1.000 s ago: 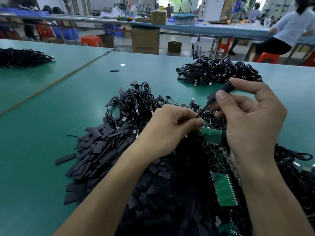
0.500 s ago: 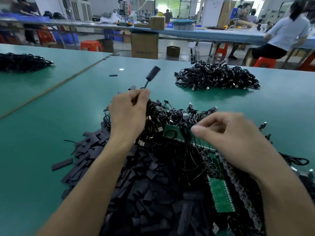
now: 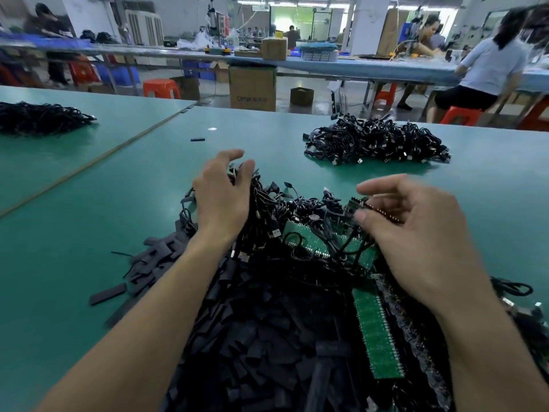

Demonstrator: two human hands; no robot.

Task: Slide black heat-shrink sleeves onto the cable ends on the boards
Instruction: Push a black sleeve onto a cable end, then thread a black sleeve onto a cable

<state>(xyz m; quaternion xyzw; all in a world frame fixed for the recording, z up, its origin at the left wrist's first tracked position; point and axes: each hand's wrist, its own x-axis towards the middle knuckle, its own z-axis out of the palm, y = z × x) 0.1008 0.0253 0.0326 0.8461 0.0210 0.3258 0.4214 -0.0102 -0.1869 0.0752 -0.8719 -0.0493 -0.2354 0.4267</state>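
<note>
"Green table (image 3: 89,233), was it? What lay nearest the person?"

"A big heap of flat black sleeves (image 3: 252,337), spread from the near edge out to the left. 1 loose sleeve (image 3: 108,293) lay just apart at its left fringe. Behind the heap lay a tangle of black cables (image 3: 297,209), and green boards (image 3: 377,337) lay among them on the right."

"And the left hand?"

"The left hand (image 3: 222,200) rested on the far left part of the cables, fingers loosely bent and spread, thumb apart. It gripped nothing that I could make out."

"The right one?"

"The right hand (image 3: 416,242) was curled. Its thumb and forefinger pinched the end of a small board (image 3: 355,203) with a row of dark pins, held just above the tangle, with black cables running beneath it."

"Anything further off?"

"A far pile (image 3: 377,141) of black cables lay well apart at the right. A side pile (image 3: 38,117) lay on the neighbouring table at the left. 1 stray sleeve (image 3: 197,139) lay alone between them. Beyond the table stood a cardboard box (image 3: 252,87) and an orange stool (image 3: 162,88), and a seated person (image 3: 490,66) in a white top faced another bench."
</note>
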